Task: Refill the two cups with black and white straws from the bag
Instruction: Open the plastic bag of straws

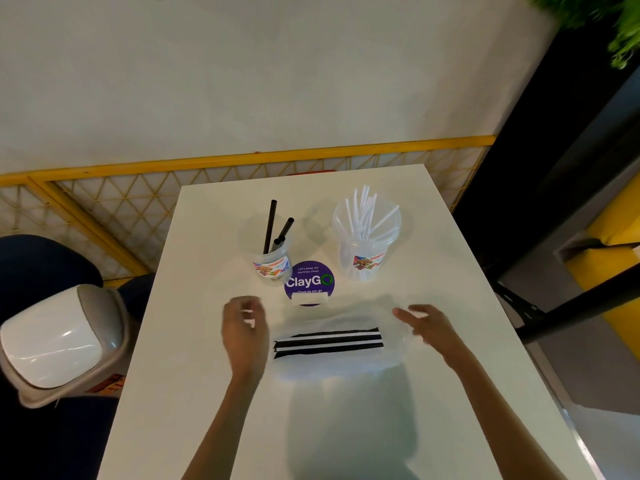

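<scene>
Our left hand point(244, 330) has its fingers point(242, 304) curled inward; they are blurred, and we cannot tell whether they pinch anything. Our right hand point(433, 325) has its fingers point(403, 314) loosely spread with nothing in them. They reach over the right end of the clear bag point(346, 365), though we cannot tell whether they touch the plastic. The bag lies flat on the white table point(194, 341) between our two sets of fingers. Inside it a bundle of black and white straws point(329, 341) lies crosswise, its left end just beside the left fingers. Just beyond the bag, midway between our fingers, a round purple sticker point(309, 280) reads "ClayGo". Past the left fingers stands the smaller clear cup point(273, 268) with a few black straws point(270, 223) leaning in it. Past the right fingers stands the taller clear cup point(367, 258) with many white straws point(367, 216) fanned out. The cups stand apart, one to each side of the sticker. Well to the left of the left fingers, off the table, is a swing-lid bin point(62, 341). Behind everything runs a yellow lattice rail point(104, 216).
</scene>
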Available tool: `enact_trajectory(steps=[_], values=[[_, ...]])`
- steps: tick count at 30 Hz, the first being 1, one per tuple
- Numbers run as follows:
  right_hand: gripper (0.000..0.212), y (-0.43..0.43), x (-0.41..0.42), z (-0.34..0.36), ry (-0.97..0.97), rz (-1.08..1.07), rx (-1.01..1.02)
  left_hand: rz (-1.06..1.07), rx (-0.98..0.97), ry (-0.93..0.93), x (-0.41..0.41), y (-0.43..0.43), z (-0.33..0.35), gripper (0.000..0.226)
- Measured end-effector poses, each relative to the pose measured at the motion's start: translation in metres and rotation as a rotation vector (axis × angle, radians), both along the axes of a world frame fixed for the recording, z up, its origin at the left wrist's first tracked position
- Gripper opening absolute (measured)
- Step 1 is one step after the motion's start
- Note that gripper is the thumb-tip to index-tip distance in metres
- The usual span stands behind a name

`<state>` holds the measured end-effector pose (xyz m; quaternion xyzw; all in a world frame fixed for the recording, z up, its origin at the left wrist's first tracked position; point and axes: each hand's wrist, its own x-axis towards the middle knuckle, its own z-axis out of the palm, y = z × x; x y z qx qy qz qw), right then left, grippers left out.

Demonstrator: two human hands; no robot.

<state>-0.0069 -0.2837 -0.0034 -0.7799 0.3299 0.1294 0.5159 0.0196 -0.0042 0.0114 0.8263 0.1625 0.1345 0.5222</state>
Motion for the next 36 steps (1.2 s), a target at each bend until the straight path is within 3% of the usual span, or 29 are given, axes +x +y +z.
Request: enact_trajectory(steps=[2, 4, 7, 10, 13, 20, 25, 29, 33, 34, 36], values=[[0.041, 0.007, 0.002, 0.007, -0.237, -0.004, -0.233, -0.298, -0.069, 0.002, -0.002, -0.023, 0.012, 0.015], [0.028, 0.023, 0.005, 0.013, -0.442, 0.164, -0.357, -0.645, 0.008, 0.167, 0.0, -0.044, 0.006, 0.022], [0.015, 0.05, 0.006, 0.014, -0.316, 0.533, -0.482, -0.949, 0.356, 0.317, 0.001, -0.063, -0.027, 0.016], [0.023, 0.056, 0.004, 0.002, -0.08, 0.694, -0.535, -1.017, 0.651, 0.317, -0.001, -0.065, -0.055, 0.026], [0.035, 0.051, 0.002, -0.003, -0.021, 0.687, -0.5, -1.051, 0.916, 0.266, -0.007, -0.068, -0.067, 0.05], [0.056, 0.04, 0.005, -0.007, -0.056, 0.587, -0.338, -1.029, 1.115, 0.173, -0.011, -0.072, -0.069, 0.053], [0.056, 0.037, 0.01, -0.007, -0.062, 0.575, -0.359, -1.006, 1.119, 0.237, -0.019, -0.071, -0.075, 0.041], [0.055, 0.031, 0.012, -0.007, -0.056, 0.545, -0.309, -0.961, 1.022, 0.158, -0.017, -0.061, -0.076, 0.035], [0.054, 0.023, 0.013, -0.005, -0.04, 0.539, -0.212, -0.976, 0.833, 0.07, -0.008, -0.045, -0.081, 0.073], [0.054, 0.022, 0.013, -0.004, -0.035, 0.539, -0.188, -0.995, 0.79, 0.081, -0.006, -0.042, -0.077, 0.073], [0.054, 0.019, 0.012, -0.002, -0.051, 0.546, -0.157, -0.998, 0.696, 0.15, -0.002, -0.042, -0.067, 0.053]])
